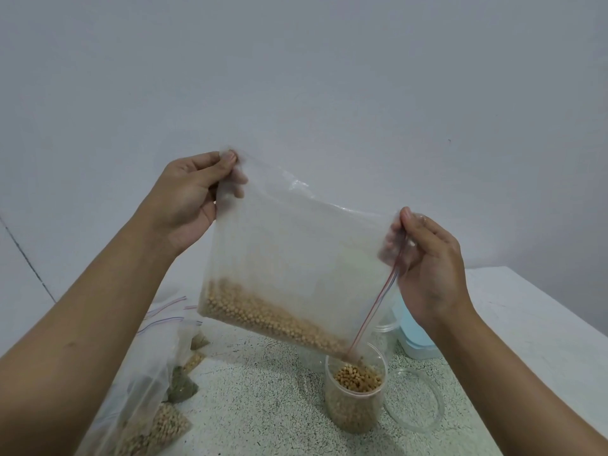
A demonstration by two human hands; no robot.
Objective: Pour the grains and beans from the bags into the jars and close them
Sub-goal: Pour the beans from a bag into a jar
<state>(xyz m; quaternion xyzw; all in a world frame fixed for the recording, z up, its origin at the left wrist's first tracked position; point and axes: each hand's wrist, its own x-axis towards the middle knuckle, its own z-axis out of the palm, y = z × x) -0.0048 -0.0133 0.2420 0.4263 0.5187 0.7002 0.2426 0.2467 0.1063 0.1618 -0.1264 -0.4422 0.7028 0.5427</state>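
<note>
Left hand (187, 199), right hand (434, 268), each grip pinching tilted bag (296, 241), beans (269, 315) spilling into jar (353, 411)

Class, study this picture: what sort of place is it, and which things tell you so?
Probably a home kitchen worktop: a speckled counter, a zip bag of beans tipped into a clear jar, more filled bags at left.

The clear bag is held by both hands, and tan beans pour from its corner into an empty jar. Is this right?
Not empty: the head view shows the jar filled most of the way with tan beans. The rest holds: left hand and right hand grip the clear bag.
</note>
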